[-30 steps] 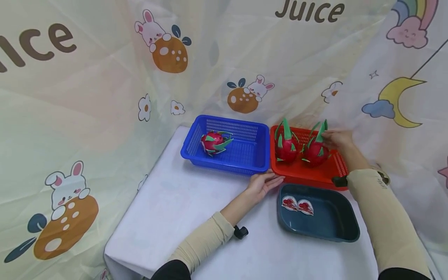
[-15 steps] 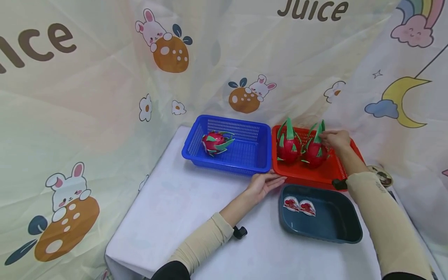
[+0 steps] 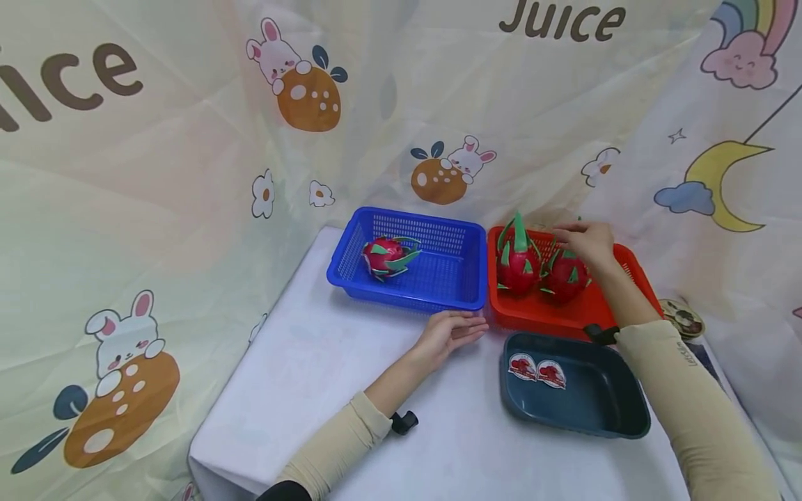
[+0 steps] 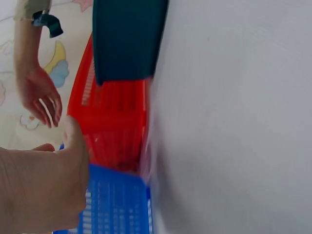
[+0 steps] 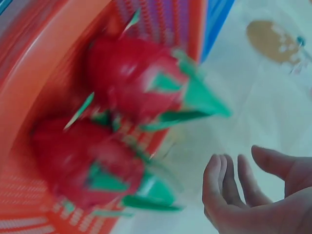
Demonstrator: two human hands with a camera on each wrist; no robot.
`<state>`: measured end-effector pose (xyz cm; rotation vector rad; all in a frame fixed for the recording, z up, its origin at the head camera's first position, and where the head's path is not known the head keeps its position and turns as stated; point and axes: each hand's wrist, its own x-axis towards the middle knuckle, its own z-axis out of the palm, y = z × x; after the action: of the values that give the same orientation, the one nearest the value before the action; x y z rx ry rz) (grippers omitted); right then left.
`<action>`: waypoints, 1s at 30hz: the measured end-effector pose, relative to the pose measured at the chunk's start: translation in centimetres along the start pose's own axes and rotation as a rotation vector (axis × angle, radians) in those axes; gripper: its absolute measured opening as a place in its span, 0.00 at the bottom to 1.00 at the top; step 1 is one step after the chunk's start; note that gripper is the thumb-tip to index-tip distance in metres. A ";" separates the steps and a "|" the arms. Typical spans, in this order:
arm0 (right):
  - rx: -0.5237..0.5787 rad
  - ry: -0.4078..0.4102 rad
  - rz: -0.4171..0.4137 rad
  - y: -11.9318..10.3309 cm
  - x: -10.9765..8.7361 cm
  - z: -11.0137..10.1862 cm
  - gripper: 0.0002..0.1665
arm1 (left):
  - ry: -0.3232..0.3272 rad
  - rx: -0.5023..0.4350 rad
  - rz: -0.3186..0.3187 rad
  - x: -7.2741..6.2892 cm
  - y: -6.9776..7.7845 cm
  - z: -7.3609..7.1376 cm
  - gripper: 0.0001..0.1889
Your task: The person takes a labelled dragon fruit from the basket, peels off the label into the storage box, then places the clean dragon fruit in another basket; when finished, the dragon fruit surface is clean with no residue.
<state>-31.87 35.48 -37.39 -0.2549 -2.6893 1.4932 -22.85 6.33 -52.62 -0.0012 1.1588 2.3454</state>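
Observation:
Two dragon fruits, a left one (image 3: 519,270) and a right one (image 3: 567,280), stand with green tips up in the red basket (image 3: 532,316). My right hand (image 3: 590,243) hovers over the right fruit, fingers loosely bent and apart. In the right wrist view that hand (image 5: 258,200) holds nothing, and a gap separates it from both fruits (image 5: 131,78). Another dragon fruit (image 3: 385,257) lies on its side in the blue basket (image 3: 445,268). My left hand (image 3: 447,337), fingers extended, is just in front of the blue basket's near right corner, holding nothing.
A dark teal basin (image 3: 583,414) with two round red-and-white stickers (image 3: 537,369) sits in front of the red basket. The baskets stand side by side on a white-covered table (image 3: 301,390). A printed curtain (image 3: 188,174) hangs behind. A round patterned object (image 3: 683,318) lies right of the red basket.
My right hand has let go of the right dragon fruit's green tip and risen slightly to the left. My left hand has drawn back left from the red basket's front corner.

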 end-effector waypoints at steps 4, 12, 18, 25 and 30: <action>0.029 -0.115 -0.031 -2.0 -0.4 2.3 0.31 | 0.046 -0.005 0.040 -0.9 0.8 -1.5 0.20; 0.144 -0.307 -0.022 -4.7 0.2 8.1 0.28 | 0.130 -0.032 0.110 -2.6 2.2 -4.4 0.19; 0.128 -0.466 -0.005 -5.5 0.6 12.5 0.24 | 0.150 -0.080 0.162 -2.9 3.6 -6.2 0.18; 0.062 -0.586 -0.010 -6.2 0.3 17.6 0.23 | 0.222 -0.152 0.198 -3.3 5.0 -8.4 0.10; 0.094 -0.572 -0.029 -6.9 0.5 20.0 0.23 | 0.221 -0.214 0.232 -3.2 5.7 -9.1 0.08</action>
<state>-35.76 15.27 -42.15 0.2590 -2.9902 1.9174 -24.70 -4.66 -53.45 -0.2177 1.0479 2.7221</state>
